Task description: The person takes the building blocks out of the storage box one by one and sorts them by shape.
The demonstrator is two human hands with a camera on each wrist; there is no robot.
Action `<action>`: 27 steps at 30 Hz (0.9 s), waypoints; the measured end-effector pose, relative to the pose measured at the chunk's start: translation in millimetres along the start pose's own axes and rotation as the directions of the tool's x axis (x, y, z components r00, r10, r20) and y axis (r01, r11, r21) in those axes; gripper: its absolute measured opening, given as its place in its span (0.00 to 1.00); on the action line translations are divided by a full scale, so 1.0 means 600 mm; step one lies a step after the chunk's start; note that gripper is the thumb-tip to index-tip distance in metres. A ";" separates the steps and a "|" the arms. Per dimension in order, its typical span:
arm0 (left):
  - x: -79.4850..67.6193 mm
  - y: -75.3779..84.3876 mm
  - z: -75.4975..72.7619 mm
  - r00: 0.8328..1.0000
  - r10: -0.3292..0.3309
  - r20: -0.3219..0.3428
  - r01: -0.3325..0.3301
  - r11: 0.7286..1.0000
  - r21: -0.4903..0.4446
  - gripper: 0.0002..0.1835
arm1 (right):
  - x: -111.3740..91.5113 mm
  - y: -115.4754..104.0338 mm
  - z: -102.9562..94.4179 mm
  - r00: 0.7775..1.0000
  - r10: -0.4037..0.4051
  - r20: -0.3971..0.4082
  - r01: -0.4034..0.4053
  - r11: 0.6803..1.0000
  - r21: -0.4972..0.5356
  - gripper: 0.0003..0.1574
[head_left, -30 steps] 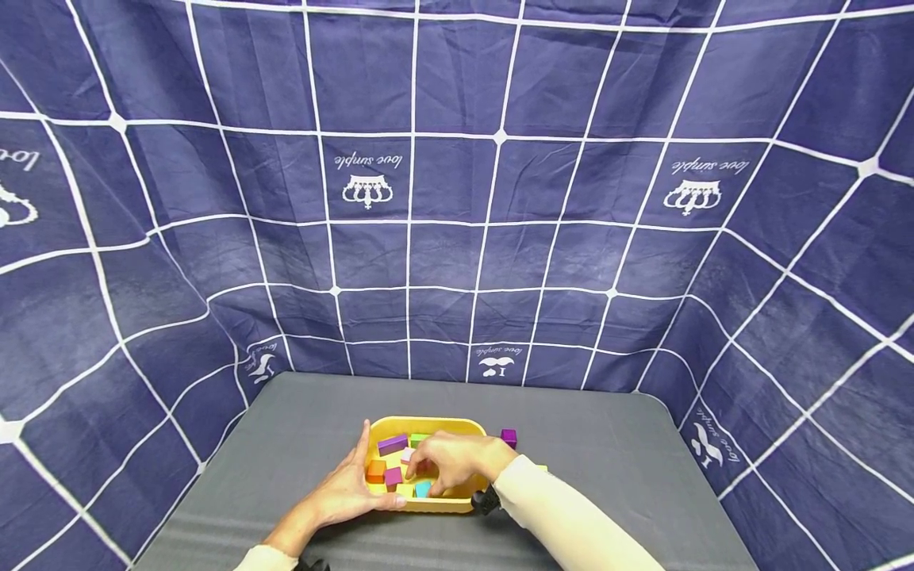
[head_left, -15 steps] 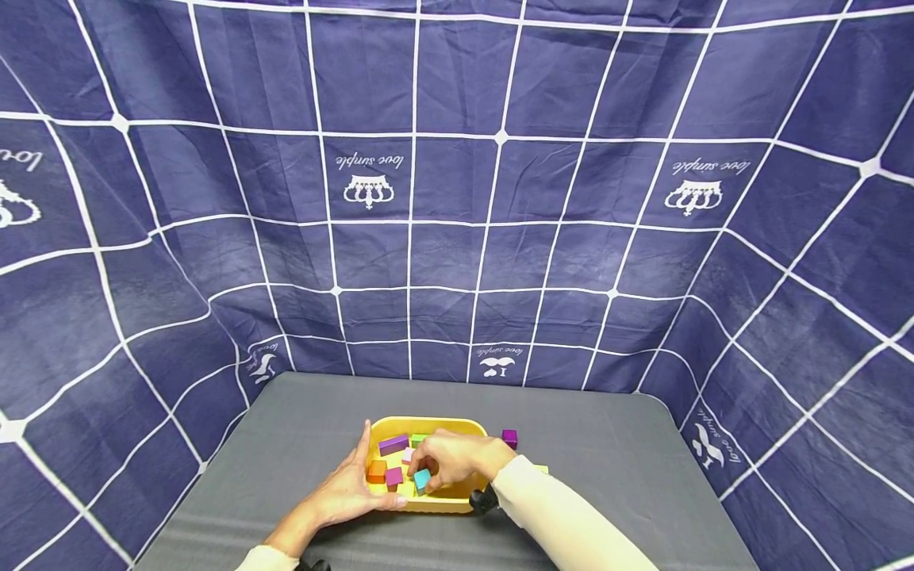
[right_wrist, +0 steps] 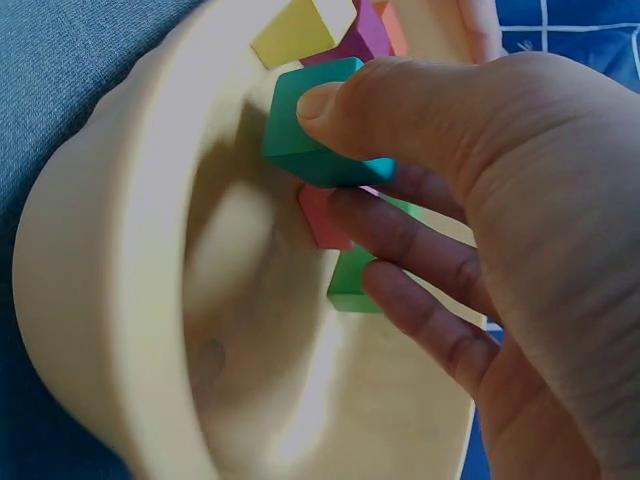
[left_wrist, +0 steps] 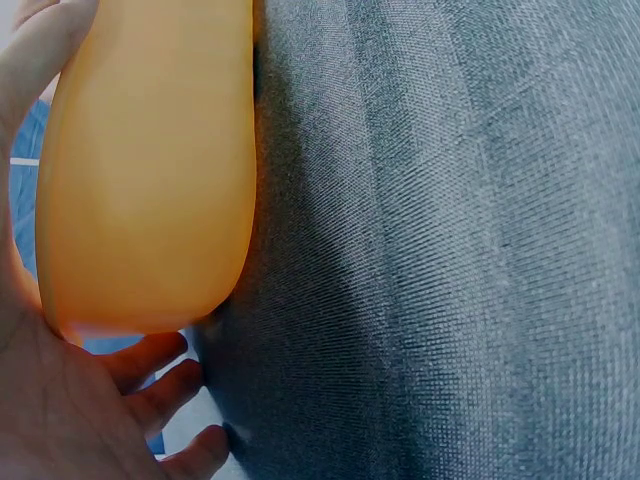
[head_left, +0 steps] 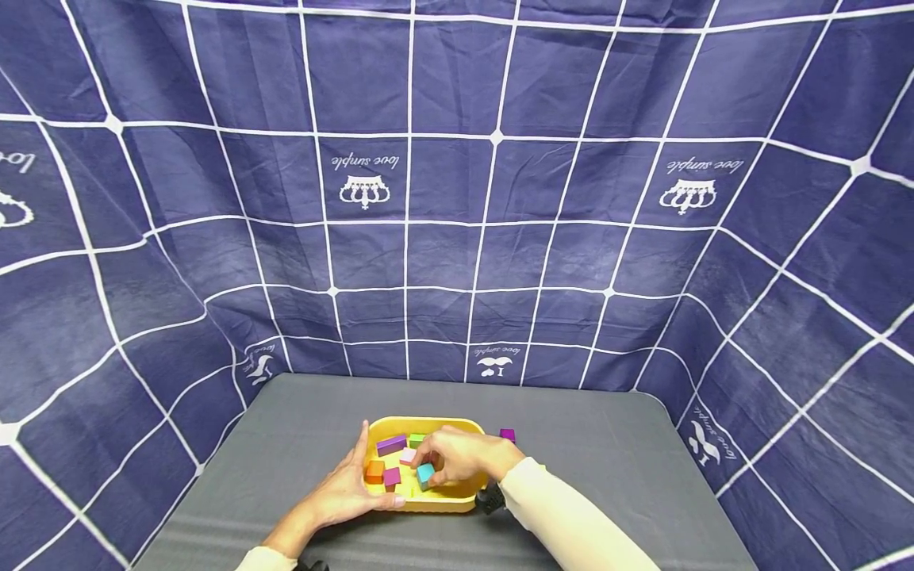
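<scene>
My left hand holds the left end of a yellow plastic basin, its thumb along the near rim and its fingers round the end wall. In the left wrist view, the palm lies against the basin's end. My right hand reaches inside and pinches a light-blue block between thumb and fingers. Around it in the basin are an orange block, a magenta block, a yellow block, a pink block, a green block and a long purple block.
A purple block lies outside, right of the basin. Behind the right sleeve a bit of something yellow shows. The grey table is bounded by blue, white-gridded cloth at the back and sides.
My right hand has taken hold of the light-blue block, which lay by the near wall, and turned it up between its fingers. My left hand has stayed on the basin.
</scene>
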State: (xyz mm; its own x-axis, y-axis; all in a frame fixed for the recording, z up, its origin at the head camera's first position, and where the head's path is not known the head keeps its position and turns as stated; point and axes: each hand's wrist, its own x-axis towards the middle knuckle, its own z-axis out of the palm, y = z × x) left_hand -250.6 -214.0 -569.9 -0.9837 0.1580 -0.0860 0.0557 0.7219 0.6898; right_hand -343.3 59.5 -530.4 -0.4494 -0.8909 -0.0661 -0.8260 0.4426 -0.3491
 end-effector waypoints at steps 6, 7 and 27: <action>-0.001 0.001 0.001 1.000 0.012 0.000 -0.012 1.000 -0.023 0.90 | -0.019 -0.001 -0.010 0.997 0.030 -0.065 -0.031 0.999 -0.009 0.22; -0.001 0.001 0.001 1.000 0.011 0.002 -0.011 1.000 -0.026 0.90 | -0.023 0.000 -0.011 0.997 0.036 -0.075 -0.036 0.999 -0.006 0.21; -0.001 0.003 0.002 1.000 0.004 -0.024 -0.004 1.000 -0.006 0.89 | -0.090 0.025 -0.035 0.967 0.003 -0.256 0.017 0.997 0.076 0.20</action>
State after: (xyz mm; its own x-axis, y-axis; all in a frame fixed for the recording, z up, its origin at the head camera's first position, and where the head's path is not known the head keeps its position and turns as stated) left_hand -249.7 -212.2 -569.5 -0.9873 0.1442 -0.0661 0.0583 0.7174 0.6942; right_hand -338.4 116.5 -512.6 -0.5242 -0.8335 0.1744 -0.8051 0.4184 -0.4205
